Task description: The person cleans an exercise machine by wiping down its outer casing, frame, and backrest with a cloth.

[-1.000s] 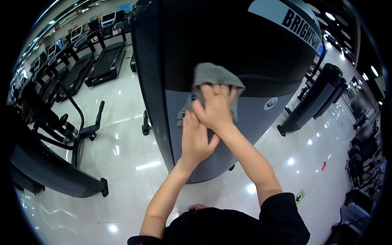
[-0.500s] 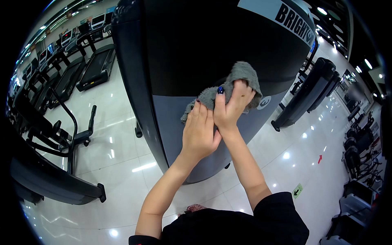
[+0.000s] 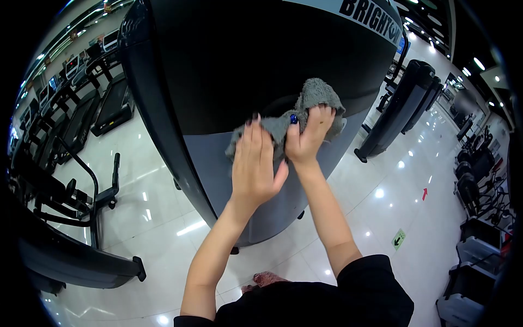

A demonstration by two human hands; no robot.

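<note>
"So, what differs from half a second ago?"

"The left hand (image 3: pixel 253 163) is farther left and lies farther onto the grey cloth (image 3: pixel 321 94), fingers straight and close together, pressed flat. Its thumb now sits just beside the right hand (image 3: pixel 306 140) instead of meeting that wrist."

"And the right fingers?"

"Curled into the cloth, thumb extended along it; their tips are partly hidden in the folds. The cloth lies across the middle of the large machine casing (image 3: pixel 218 163), which sits farther left in view."

"What's around it?"

"Treadmills (image 3: pixel 115 106) at upper left, partly cut off by the casing, then an exercise machine (image 3: pixel 101 199) below them. The white label (image 3: pixel 370 20) is at upper right, a dark upright machine (image 3: pixel 396 111) right of the casing, and a green floor sign (image 3: pixel 399 238) at lower right."

"Anything covered?"

"Yes, the cloth hides most of the casing's round badge (image 3: pixel 343 126)."
</note>
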